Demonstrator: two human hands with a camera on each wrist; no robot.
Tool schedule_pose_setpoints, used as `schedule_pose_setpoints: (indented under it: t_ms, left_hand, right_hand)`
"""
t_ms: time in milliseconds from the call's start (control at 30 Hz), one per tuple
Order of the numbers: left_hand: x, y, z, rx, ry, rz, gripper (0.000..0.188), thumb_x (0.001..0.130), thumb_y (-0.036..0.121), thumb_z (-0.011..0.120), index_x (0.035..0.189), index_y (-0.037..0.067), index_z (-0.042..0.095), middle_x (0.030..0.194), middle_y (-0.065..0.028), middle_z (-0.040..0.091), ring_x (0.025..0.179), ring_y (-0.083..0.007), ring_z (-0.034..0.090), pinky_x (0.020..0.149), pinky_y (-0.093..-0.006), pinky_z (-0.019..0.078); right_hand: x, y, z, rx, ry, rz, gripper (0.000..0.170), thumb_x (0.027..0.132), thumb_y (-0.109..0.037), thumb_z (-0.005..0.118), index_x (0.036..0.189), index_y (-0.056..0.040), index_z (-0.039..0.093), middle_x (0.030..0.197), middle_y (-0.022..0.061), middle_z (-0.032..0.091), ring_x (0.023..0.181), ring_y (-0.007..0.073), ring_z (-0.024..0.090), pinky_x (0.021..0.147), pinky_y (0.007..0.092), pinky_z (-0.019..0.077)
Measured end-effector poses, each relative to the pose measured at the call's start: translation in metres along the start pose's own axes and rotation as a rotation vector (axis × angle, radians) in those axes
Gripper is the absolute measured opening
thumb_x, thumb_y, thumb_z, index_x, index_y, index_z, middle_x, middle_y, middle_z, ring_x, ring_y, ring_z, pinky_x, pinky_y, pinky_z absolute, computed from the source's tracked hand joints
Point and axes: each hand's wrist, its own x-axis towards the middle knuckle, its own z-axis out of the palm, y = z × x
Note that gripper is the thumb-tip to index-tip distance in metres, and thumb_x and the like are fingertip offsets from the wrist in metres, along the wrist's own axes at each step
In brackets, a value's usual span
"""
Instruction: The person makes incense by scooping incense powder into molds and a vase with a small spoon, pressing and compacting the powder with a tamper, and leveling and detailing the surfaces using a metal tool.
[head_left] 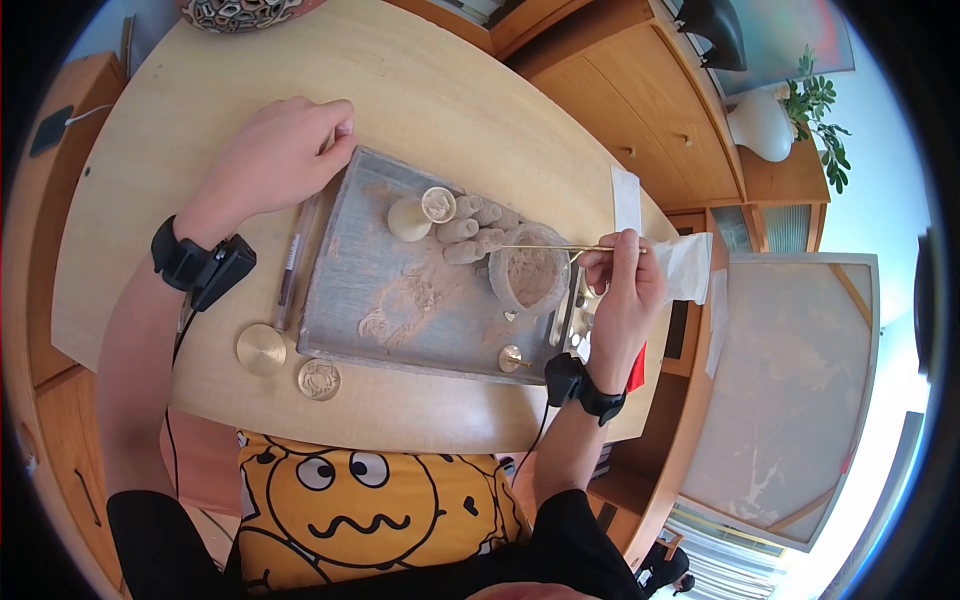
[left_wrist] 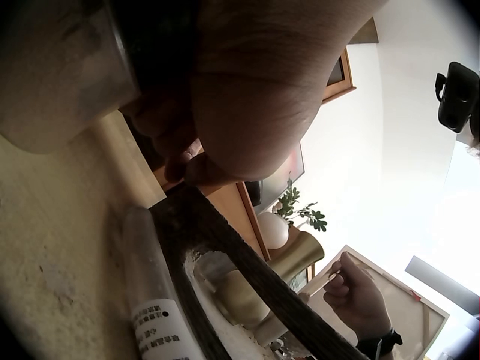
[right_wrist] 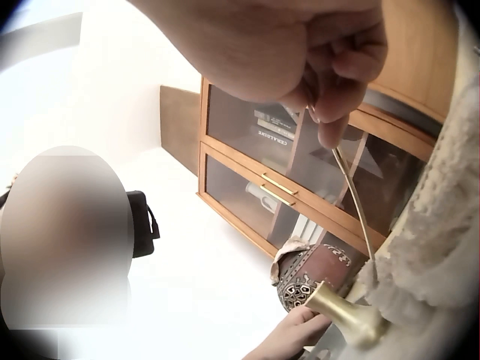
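My right hand (head_left: 625, 275) pinches a thin brass rod (head_left: 560, 247) over a grey bowl (head_left: 497, 287) of brownish powder. In the right wrist view the rod (right_wrist: 354, 191) slants down from the fingertips, its tip at a rough grey mass. My left hand (head_left: 275, 155) lies loosely curled beside the far left corner of a grey tray (head_left: 335, 270); the left wrist view has its fingertips right at that corner. On the tray, a brass vase (head_left: 408, 220) with a flared mouth stands beside several grey stubby cylinders (head_left: 458, 231). Powder (head_left: 425, 290) is scattered in front.
A brass disc (head_left: 261, 348) and a round patterned brass piece (head_left: 319, 380) lie at the table's near edge. A labelled tube (head_left: 289, 270) lies left of the tray. A small brass piece with a stem (head_left: 511, 359) sits in the tray's near right corner. White paper (head_left: 690, 267) is at the right.
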Motion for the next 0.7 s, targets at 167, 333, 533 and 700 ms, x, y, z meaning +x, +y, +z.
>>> schedule_pose_setpoints:
  t_ms: [167,333,533,700]
  left_hand:
    - [0.000,0.000,0.000,0.005,-0.010,-0.013,0.018,0.091,0.015,0.058,0.081,0.001,0.053,0.057,-0.0140,0.055,0.052,-0.0314,0.052,0.053,-0.0418,0.0375]
    - [0.000,-0.001,0.000,0.000,-0.004,-0.003,0.019,0.091,0.015,0.058,0.080,0.001,0.053,0.058,-0.0139,0.055,0.053,-0.0313,0.052,0.053,-0.0418,0.0379]
    - [0.000,0.001,0.000,0.012,0.011,-0.001,0.018,0.091,0.014,0.058,0.079,0.001,0.053,0.058,-0.0139,0.055,0.053,-0.0313,0.053,0.053,-0.0415,0.0381]
    - [0.001,0.001,0.000,0.032,-0.029,-0.038,0.016,0.089,0.014,0.058,0.081,0.000,0.056,0.064,-0.0154,0.060,0.059,-0.0329,0.057,0.057,-0.0422,0.0424]
  right_hand:
    - [-0.006,-0.011,0.001,-0.063,-0.002,-0.065,0.028,0.104,-0.022,0.050,0.091,0.0014,0.060,0.071,0.0081,0.067,0.059,0.0064,0.054,0.056,0.0206,0.0413]
    - [-0.014,-0.020,0.002,-0.167,-0.003,-0.119,0.024,0.103,-0.017,0.050,0.093,0.0024,0.060,0.072,0.0079,0.068,0.061,0.0060,0.055,0.058,0.0207,0.0433]
    - [-0.022,-0.018,-0.010,-0.180,0.125,-0.227,0.024,0.103,-0.016,0.050,0.090,0.0020,0.061,0.072,0.0075,0.068,0.060,0.0061,0.055,0.058,0.0207,0.0435]
    - [-0.016,0.013,-0.036,-0.206,0.152,-0.095,0.027,0.103,-0.019,0.050,0.090,0.0017,0.062,0.071,0.0070,0.067,0.061,0.0064,0.054,0.058,0.0205,0.0429]
